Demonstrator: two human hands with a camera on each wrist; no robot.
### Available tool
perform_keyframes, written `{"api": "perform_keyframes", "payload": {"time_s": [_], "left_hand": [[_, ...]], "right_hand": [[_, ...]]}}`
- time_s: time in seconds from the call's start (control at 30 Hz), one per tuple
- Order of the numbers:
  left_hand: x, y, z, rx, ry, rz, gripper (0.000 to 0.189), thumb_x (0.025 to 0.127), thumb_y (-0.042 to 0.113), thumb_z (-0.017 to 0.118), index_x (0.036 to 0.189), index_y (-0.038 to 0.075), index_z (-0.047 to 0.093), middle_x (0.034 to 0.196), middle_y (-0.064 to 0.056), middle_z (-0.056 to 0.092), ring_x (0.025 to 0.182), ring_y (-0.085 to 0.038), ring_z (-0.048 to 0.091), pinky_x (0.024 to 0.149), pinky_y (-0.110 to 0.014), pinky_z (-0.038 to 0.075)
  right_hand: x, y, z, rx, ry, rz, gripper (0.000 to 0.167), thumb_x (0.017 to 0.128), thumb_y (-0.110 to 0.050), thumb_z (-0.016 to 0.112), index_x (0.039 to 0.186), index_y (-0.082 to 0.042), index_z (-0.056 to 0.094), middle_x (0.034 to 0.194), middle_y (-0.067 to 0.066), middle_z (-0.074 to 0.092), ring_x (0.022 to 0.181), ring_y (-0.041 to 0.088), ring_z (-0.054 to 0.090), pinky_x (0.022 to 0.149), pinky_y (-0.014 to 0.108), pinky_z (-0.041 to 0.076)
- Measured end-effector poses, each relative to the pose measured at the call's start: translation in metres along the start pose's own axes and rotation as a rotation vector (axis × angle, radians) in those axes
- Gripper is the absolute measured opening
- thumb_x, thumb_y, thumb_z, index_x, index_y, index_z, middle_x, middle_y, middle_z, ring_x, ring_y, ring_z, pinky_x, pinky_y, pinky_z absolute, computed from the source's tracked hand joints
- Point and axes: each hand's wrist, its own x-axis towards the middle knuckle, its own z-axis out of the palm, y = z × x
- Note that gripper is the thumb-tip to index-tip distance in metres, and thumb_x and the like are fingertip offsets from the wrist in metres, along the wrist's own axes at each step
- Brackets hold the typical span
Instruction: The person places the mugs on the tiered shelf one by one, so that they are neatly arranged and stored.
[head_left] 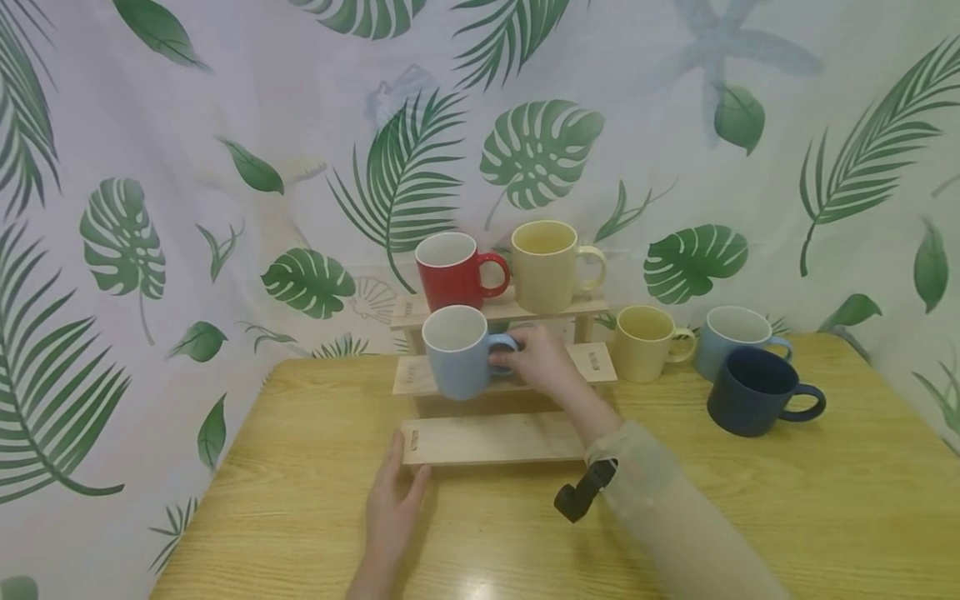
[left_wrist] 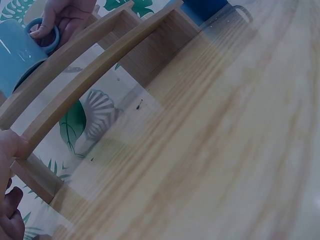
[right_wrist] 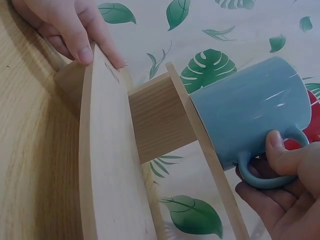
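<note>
My right hand (head_left: pixel 536 357) pinches the handle of a light blue mug (head_left: pixel 456 354), thumb and fingers around it. The mug is upright over the left part of the middle step of a three-step wooden rack (head_left: pixel 495 439); in the right wrist view the light blue mug (right_wrist: pixel 255 107) has its base right at that step. At the rack's lowest step, my left hand (head_left: pixel 393 500) grips the left end, the thumb at the front edge and the fingers by the side. A red mug (head_left: pixel 450 275) and a cream-yellow mug (head_left: pixel 543 271) stand on the top step.
Right of the rack, on the wooden table (head_left: pixel 300 500), stand a second yellow mug (head_left: pixel 641 346), another light blue mug (head_left: pixel 727 333) and a dark blue mug (head_left: pixel 750 396). A leaf-patterned cloth (head_left: pixel 300 167) hangs behind.
</note>
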Motion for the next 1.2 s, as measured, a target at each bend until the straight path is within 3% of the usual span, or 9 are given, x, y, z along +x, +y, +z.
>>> {"api": "perform_keyframes", "payload": {"time_s": [0.37,0.73,0.97,1.2], "left_hand": [[0.0,0.001,0.0,0.001,0.005,0.001,0.069,0.094,0.032,0.061,0.15,0.009,0.028,0.155,-0.007,0.025,0.142,-0.025,0.022,0.116,-0.045,0.017],[0.0,0.001,0.0,-0.007,-0.002,-0.015,0.07,0.094,0.036,0.06,0.151,0.013,0.027,0.156,-0.005,0.024,0.142,-0.024,0.022,0.116,-0.044,0.017],[0.001,0.0,0.0,-0.014,0.004,-0.005,0.07,0.094,0.033,0.061,0.151,0.012,0.027,0.155,-0.005,0.024,0.142,-0.022,0.022,0.116,-0.042,0.017],[0.0,0.001,0.0,0.005,0.022,-0.001,0.069,0.093,0.031,0.062,0.15,0.011,0.029,0.155,-0.006,0.026,0.141,-0.024,0.024,0.116,-0.044,0.018]], "right_hand": [[0.006,0.002,0.0,0.05,-0.036,0.062,0.013,0.081,-0.014,0.077,0.082,-0.003,0.07,0.074,0.002,0.062,0.075,0.018,0.051,0.065,0.028,0.046],[0.009,0.004,0.0,0.073,-0.035,0.066,0.013,0.081,-0.012,0.077,0.082,-0.002,0.069,0.076,0.003,0.064,0.079,0.02,0.052,0.074,0.032,0.048],[0.007,0.01,0.002,0.08,-0.024,0.037,0.017,0.081,-0.016,0.077,0.087,-0.001,0.071,0.076,0.004,0.063,0.078,0.021,0.051,0.07,0.031,0.046],[-0.004,0.014,0.004,0.111,-0.012,-0.01,0.029,0.079,-0.015,0.079,0.104,-0.002,0.071,0.098,0.009,0.07,0.097,0.025,0.064,0.087,0.038,0.053]]}}
